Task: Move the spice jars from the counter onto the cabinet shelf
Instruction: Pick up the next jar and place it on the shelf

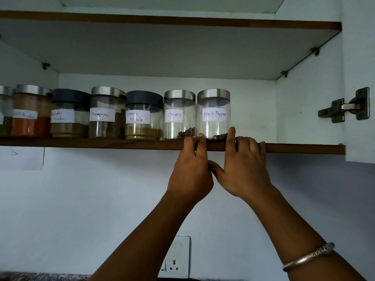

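Several labelled spice jars stand in a row on the cabinet shelf (pixel 101 143). From the right they read Black Pepper (pixel 214 116), Cloves (pixel 178 116), Garam Masala (pixel 143 116) and Cinnamon (pixel 105 114); further left are a tan powder jar (pixel 69 116) and a red powder jar (pixel 30 114). My left hand (pixel 190 169) reaches up to the shelf edge, its fingertips touching the lower left of the Black Pepper jar. My right hand (pixel 241 169) touches the jar's lower right with a straight index finger, while its other fingers rest on the shelf edge.
Right of the Black Pepper jar the shelf is bare up to the cabinet side wall with its metal hinge (pixel 345 106). An upper shelf (pixel 182 21) spans above. Below are a wall socket (pixel 176 256), a taped paper (pixel 22 159) and a strip of counter (pixel 30 276).
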The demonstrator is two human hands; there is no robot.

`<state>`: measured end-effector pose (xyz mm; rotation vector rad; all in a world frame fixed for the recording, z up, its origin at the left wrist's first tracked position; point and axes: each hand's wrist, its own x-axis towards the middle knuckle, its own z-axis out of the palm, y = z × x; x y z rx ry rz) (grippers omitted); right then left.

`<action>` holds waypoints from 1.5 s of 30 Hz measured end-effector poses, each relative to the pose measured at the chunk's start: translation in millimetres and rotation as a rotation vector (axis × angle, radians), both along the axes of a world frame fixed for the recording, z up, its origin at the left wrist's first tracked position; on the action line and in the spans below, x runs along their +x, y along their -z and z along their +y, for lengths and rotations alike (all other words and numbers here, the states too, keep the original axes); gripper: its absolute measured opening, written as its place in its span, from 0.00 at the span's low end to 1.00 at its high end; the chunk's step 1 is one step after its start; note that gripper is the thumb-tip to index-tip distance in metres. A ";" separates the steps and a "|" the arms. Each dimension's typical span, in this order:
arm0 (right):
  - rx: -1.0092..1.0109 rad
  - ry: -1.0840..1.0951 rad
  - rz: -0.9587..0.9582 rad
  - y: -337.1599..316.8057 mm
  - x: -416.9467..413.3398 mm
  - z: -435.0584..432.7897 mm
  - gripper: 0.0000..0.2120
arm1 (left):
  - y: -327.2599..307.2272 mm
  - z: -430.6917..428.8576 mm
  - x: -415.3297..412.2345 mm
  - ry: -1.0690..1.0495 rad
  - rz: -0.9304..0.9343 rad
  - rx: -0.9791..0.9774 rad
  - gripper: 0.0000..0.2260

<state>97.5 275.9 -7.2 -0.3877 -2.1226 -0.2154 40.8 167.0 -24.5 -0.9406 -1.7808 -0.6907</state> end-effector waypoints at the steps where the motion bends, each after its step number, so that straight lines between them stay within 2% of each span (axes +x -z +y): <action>1: -0.008 0.000 -0.003 1.2 0.4 -0.1 0.44 | 0.5 -0.3 0.1 -0.005 -0.003 -0.015 0.34; 10: -0.066 0.038 -0.079 6.4 1.9 -8.7 0.47 | -10.2 -2.3 9.9 -0.140 -0.058 -0.173 0.39; 16: -0.140 0.009 -0.201 17.7 8.6 -29.4 0.53 | 0.6 -15.1 18.7 -0.151 -0.146 -0.358 0.46; 21: -0.135 -0.108 -0.356 47.2 7.8 -63.2 0.47 | 33.9 -55.5 10.8 -0.080 -0.273 -0.402 0.47; 26: -0.169 -0.261 -0.533 81.4 -5.6 -115.5 0.43 | 74.1 -119.0 -8.3 -0.130 -0.424 -0.455 0.46; 32: -0.264 -0.520 -0.783 135.1 -42.6 -210.0 0.40 | 135.5 -236.0 -37.7 -0.232 -0.584 -0.523 0.45; 39: -0.323 -0.805 -1.126 224.9 -90.7 -334.3 0.46 | 233.6 -381.1 -61.3 -0.272 -0.941 -0.512 0.45; 45: -0.337 -0.802 -1.271 322.8 -133.0 -415.4 0.47 | 316.7 -465.4 -77.6 -0.326 -1.128 -0.503 0.43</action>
